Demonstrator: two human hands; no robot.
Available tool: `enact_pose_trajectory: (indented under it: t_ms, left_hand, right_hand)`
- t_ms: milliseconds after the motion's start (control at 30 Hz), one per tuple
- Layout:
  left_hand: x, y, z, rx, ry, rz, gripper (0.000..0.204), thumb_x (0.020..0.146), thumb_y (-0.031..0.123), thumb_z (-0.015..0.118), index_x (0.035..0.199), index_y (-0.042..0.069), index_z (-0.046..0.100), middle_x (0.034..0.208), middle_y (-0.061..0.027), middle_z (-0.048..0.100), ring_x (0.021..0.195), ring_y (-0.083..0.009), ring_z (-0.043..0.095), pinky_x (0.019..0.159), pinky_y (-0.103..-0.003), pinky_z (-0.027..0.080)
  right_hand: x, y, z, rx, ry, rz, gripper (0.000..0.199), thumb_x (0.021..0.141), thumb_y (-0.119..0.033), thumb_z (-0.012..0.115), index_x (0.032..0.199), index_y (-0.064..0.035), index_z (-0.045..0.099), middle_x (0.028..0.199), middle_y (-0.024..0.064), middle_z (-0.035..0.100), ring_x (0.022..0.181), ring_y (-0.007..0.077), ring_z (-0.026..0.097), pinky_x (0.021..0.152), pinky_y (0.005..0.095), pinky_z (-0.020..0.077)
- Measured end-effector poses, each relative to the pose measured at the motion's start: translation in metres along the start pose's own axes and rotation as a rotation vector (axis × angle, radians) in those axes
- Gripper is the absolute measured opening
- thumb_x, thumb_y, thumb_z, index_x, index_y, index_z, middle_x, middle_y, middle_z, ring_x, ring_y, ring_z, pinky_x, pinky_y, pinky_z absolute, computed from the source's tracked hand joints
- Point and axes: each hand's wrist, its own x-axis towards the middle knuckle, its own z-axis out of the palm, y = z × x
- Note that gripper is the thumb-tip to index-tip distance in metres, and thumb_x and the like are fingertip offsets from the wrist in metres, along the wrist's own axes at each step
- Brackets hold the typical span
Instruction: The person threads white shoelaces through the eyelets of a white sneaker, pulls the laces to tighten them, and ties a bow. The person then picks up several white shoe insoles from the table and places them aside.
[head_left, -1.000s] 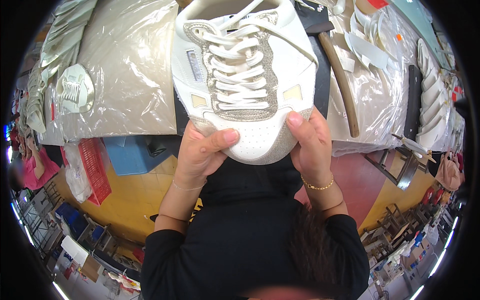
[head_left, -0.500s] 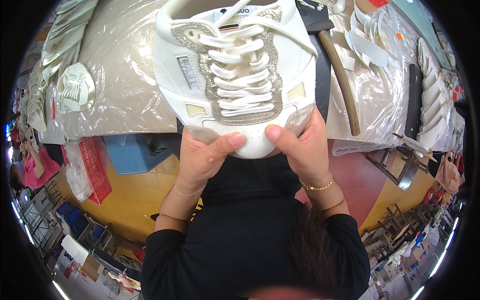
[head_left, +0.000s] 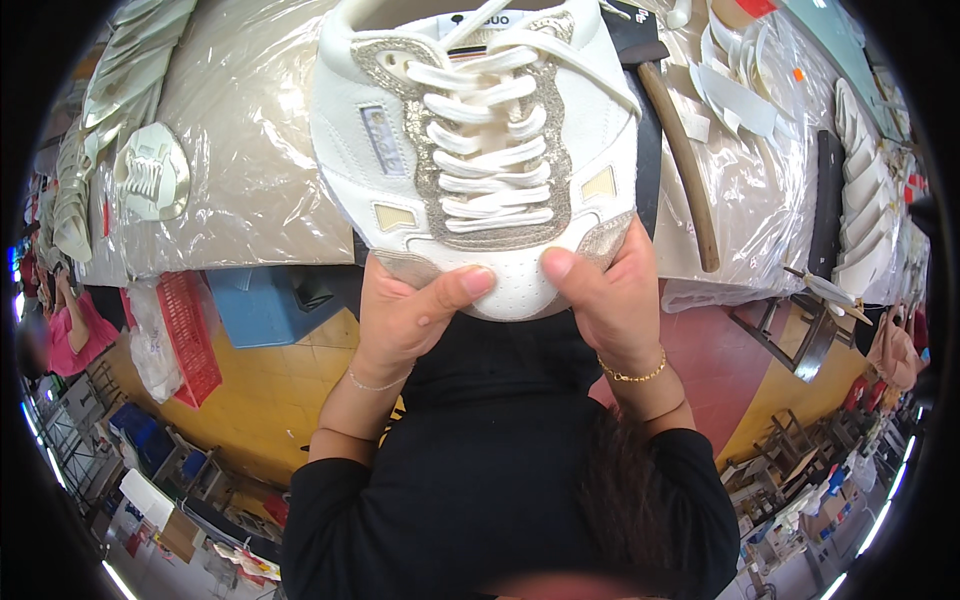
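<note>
A plastic-covered worktable (head_left: 255, 150) serves as the landmark. Over the middle of its near edge is a laced white sneaker upper (head_left: 488, 160) with glittery beige trim, its toe pointing toward the person and overhanging that edge. The left hand (head_left: 405, 312) grasps one side of the toe and the right hand (head_left: 612, 300) the other, both thumbs lying on the toe cap near each other; most of the other fingers are hidden underneath.

On the table's left part lies a smaller-looking laced upper (head_left: 152, 175). On its right part are a hammer (head_left: 685, 165) with a curved wooden handle, loose white cut pieces (head_left: 735, 95) and a black strip (head_left: 825, 205). Below the table's near edge, to the left, stand a blue bin (head_left: 265, 305) and a red basket (head_left: 192, 340).
</note>
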Motion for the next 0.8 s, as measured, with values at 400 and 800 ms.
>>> enact_pose_trajectory:
  t_ms: [400, 800]
  left_hand:
    - [-0.001, 0.002, 0.003, 0.038, 0.04, -0.067, 0.049, 0.105, 0.029, 0.05, 0.136, -0.009, 0.046, 0.131, -0.017, 0.058, 0.118, -0.0235, 0.06, 0.1, -0.036, 0.048]
    - [0.001, 0.006, 0.0, 0.1, 0.047, -0.11, 0.054, 0.106, 0.034, 0.045, 0.137, -0.009, 0.043, 0.132, -0.0184, 0.058, 0.12, -0.0234, 0.059, 0.101, -0.036, 0.048]
  right_hand:
    - [0.006, 0.013, -0.007, 0.092, 0.065, -0.052, 0.041, 0.097, -0.011, 0.062, 0.131, 0.0054, 0.049, 0.123, 0.0126, 0.062, 0.11, 0.0154, 0.06, 0.096, 0.0312, 0.0477]
    - [0.005, 0.018, -0.009, 0.093, 0.032, -0.144, 0.04, 0.1, -0.013, 0.058, 0.134, 0.0037, 0.046, 0.126, 0.0106, 0.059, 0.112, 0.0142, 0.057, 0.098, 0.031, 0.0456]
